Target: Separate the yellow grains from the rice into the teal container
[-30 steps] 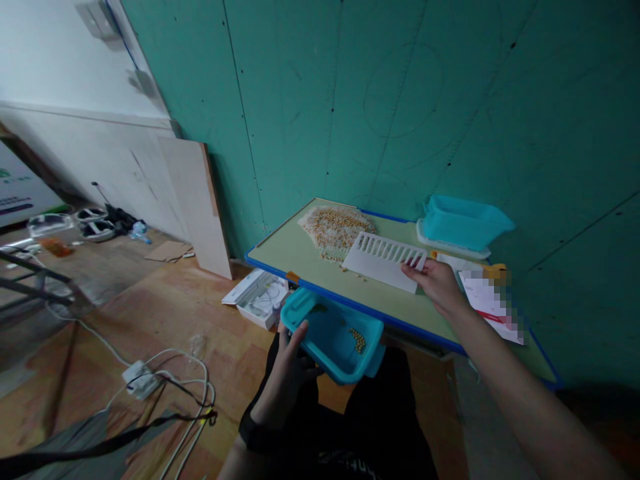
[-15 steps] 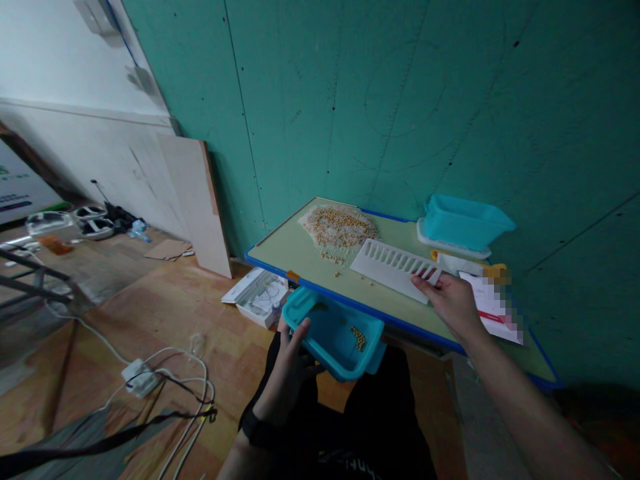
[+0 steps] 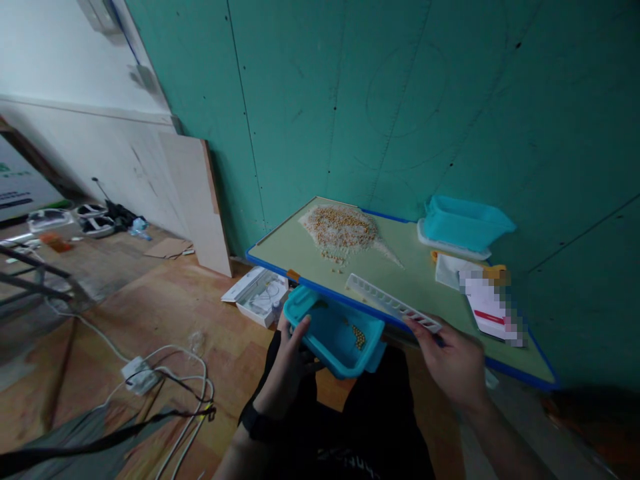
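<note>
A: How far along did things look?

B: Only a little way, I'd judge. A small cluster of yellow beans (image 3: pixel 359 337) lay in the blue tub (image 3: pixel 330 341), but the main pile (image 3: pixel 340 227), beans mixed with white grains (image 3: pixel 390 253), sat on the bench (image 3: pixel 280 245). A few loose beans (image 3: pixel 336 271) lay nearer its front edge.

A: Where was that tub?

B: Just off the bench's front edge. The left hand (image 3: pixel 294 343) was clamped on its left end, thumb over the rim.

A: And the right hand (image 3: pixel 453 360)?

B: Pinched on one end of a slotted white strip (image 3: pixel 385 301) that lay across the front edge, apart from the pile. I couldn't tell whether its far end touched the bench.

A: Anything else in the tub?

B: A darker patch (image 3: pixel 320 305) in the far left corner, too blurred to name. No white grains that I could make out.

A: Other containers?

B: A second tub (image 3: pixel 463 223) stood on a white base (image 3: pixel 426 237) by the green wall (image 3: pixel 280 100), its contents hidden. On the floor (image 3: pixel 170 313), an open white carton (image 3: pixel 254 315) held what looked like cords (image 3: pixel 270 293).
</note>
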`<action>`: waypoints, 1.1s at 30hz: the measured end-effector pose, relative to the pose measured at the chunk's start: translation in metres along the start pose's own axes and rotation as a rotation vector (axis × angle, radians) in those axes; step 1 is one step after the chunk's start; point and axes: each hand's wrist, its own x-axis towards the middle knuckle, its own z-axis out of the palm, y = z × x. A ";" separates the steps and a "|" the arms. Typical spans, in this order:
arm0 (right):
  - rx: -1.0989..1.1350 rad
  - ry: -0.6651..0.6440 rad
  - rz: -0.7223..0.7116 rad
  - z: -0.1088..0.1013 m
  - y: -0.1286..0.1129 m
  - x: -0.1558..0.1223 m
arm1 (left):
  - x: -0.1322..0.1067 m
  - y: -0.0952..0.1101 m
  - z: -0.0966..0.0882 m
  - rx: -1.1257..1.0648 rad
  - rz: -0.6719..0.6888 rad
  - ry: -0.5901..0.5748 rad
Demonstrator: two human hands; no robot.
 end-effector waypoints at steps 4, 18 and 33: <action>0.060 -0.062 -0.047 0.008 -0.012 -0.004 | 0.006 0.000 -0.010 -0.029 -0.019 0.004; 0.114 -0.078 0.097 0.050 0.004 0.055 | 0.014 0.029 -0.030 -0.054 -0.041 0.168; 0.251 0.007 0.206 0.066 0.004 0.072 | 0.017 0.027 -0.039 -0.078 -0.015 0.136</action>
